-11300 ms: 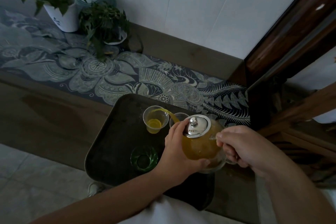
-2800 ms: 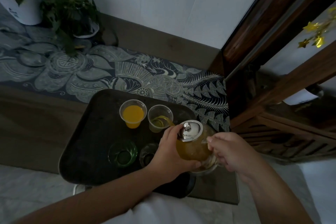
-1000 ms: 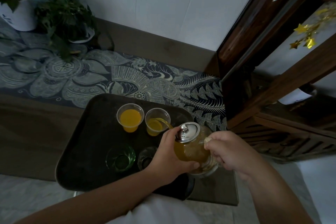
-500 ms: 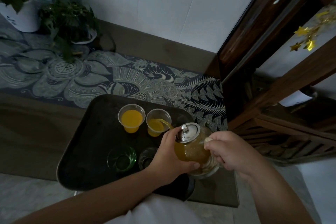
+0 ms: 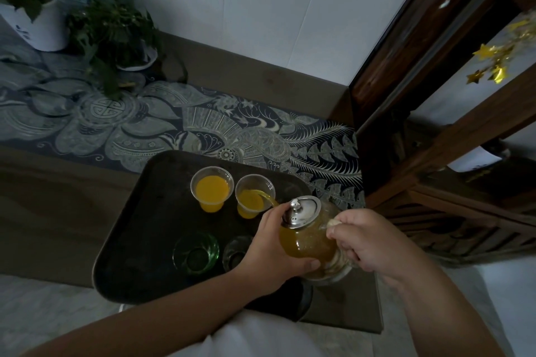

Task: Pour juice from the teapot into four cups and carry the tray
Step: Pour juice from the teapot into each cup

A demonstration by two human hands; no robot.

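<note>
1. Now, leftmost on my tray [image 5: 124, 240], the full cup [image 5: 212, 189] is done; a nudge could slop it.
2. The green cup [image 5: 196, 253] and the dark cup [image 5: 235, 249] look empty, and my forearm hangs just over them.
3. Juice is streaming into the second cup [image 5: 253, 195]; tipping further risks overfilling.
4. My left hand [image 5: 272, 246] wraps the teapot [image 5: 311, 236]; wet glass may slip.
5. My right hand [image 5: 368, 240] is curled at the handle side; the grip itself is hidden.
</note>
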